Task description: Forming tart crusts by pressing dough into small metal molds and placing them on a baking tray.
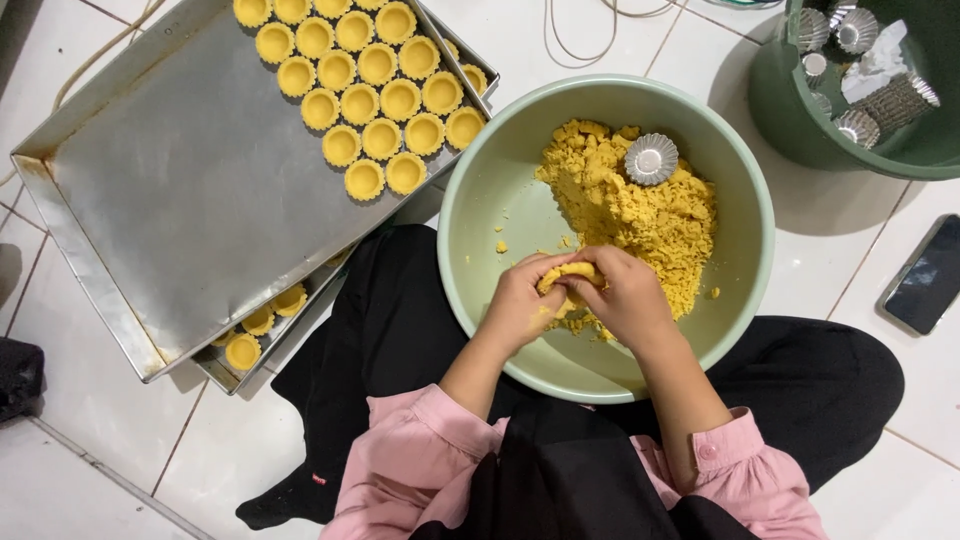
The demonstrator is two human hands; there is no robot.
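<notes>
A pale green bowl (480, 190) rests on my lap and holds a heap of crumbly yellow dough (640, 210). Both hands are inside it at the near side. My left hand (518, 305) and my right hand (625, 295) press together around one small lump of dough (570, 273). A small fluted metal tart mould (651, 159) lies upside down on the dough heap, apart from both hands.
A large metal baking tray (190, 190) at the left carries several rows of dough-lined tart shells (372, 95); a second tray (255, 335) lies beneath it. A dark green bucket (800, 110) with more metal moulds stands top right. A phone (925, 275) lies on the tiled floor at right.
</notes>
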